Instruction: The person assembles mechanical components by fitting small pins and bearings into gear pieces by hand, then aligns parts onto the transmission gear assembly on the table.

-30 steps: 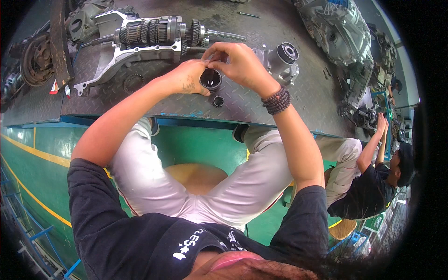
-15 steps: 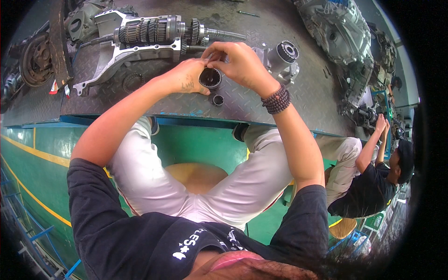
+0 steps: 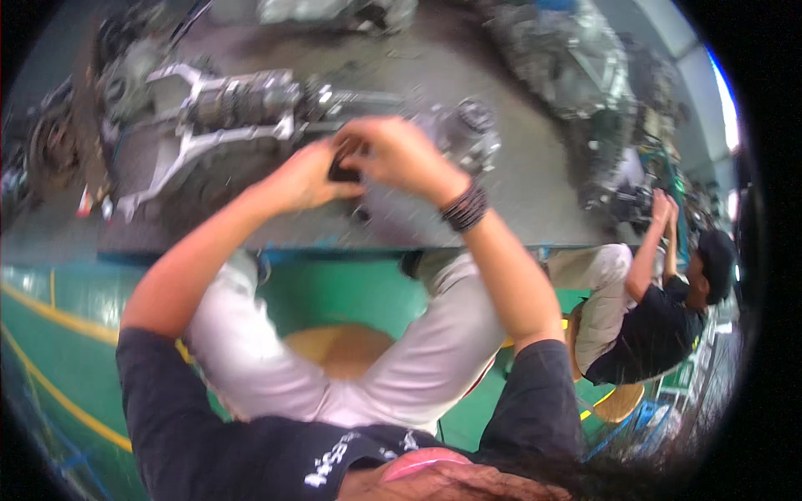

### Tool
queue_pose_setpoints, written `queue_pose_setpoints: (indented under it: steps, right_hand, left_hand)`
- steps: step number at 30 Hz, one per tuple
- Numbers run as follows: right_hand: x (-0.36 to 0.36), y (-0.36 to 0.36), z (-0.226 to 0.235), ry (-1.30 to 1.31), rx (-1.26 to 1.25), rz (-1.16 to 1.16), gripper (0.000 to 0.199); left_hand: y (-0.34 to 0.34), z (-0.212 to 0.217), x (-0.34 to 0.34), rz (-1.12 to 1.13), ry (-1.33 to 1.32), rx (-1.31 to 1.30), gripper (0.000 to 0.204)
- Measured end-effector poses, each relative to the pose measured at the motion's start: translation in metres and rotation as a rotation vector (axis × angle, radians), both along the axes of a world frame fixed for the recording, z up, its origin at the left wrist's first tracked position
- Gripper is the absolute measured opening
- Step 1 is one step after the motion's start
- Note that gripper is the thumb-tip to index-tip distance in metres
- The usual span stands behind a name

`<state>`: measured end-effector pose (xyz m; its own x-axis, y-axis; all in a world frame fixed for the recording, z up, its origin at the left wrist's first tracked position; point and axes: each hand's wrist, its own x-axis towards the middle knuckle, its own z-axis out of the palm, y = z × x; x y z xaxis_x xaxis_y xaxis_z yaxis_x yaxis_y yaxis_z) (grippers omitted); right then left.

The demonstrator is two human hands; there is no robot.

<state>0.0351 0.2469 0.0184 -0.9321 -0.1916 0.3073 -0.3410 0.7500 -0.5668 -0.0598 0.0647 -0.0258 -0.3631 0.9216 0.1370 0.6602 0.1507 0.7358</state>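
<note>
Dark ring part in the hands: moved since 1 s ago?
Yes. The dark ring part, held by both hands, has come up off the spot near the small ring on the bench, toward the gear shaft.

Single head view, fisheye, looking steeply down, close over workbench [image 3: 543, 192]; frame blurred.

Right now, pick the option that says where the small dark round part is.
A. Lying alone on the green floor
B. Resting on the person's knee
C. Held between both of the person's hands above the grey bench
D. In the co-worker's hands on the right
C: the small dark round part sits pinched between the left hand and the right hand, over the grey bench, beside the gear shaft assembly.
</note>
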Motion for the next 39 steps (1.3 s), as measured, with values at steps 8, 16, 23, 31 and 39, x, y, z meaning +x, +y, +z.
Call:
queue_pose_setpoints:
  steps: [8, 16, 23, 31, 39]
  right_hand:
    - [0.000, -0.011, 0.008, -0.028, -0.053, -0.078, 0.029]
    - [-0.003, -0.008, 0.004, -0.037, 0.036, -0.125, 0.024]
    - [-0.002, -0.009, -0.001, 0.109, 0.127, -0.173, 0.021]
    - [0.005, -0.005, 0.006, 0.098, 0.113, -0.121, 0.017]
    - [0.012, 0.003, 0.004, 0.050, 0.076, -0.130, 0.018]
  left_hand:
    - [0.000, 0.003, -0.004, 0.305, -0.107, -0.033, 0.055]
    - [0.004, -0.006, -0.010, 0.281, -0.239, 0.089, 0.054]
    - [0.005, -0.003, -0.008, 0.259, -0.196, 0.106, 0.050]
    - [0.013, 0.009, 0.005, 0.249, -0.184, 0.074, 0.045]
    - [0.022, 0.005, 0.014, 0.265, 0.117, -0.132, 0.032]
